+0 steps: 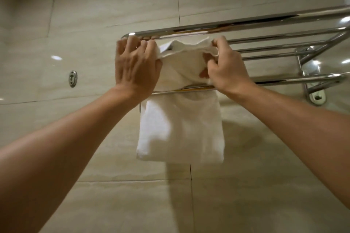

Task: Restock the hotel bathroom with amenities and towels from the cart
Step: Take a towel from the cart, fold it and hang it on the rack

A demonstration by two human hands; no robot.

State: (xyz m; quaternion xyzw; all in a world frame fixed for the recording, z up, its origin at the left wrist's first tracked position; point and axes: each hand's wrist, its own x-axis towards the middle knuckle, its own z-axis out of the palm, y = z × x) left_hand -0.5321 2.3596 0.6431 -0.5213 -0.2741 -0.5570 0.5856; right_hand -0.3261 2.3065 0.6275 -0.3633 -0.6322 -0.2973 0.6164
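The white towel (pixel 180 126) is draped over the lower front bar (pixel 284 79) of the chrome rack (pixel 246 22), its folded length hanging down against the tiled wall (pixel 94 15). It looks soft, light and limp to me, likely to slide on the polished metal. My left hand (pixel 136 68) grips the upper left corner; my right hand (pixel 225 68) pinches the upper right edge, so I'd keep hold at both corners
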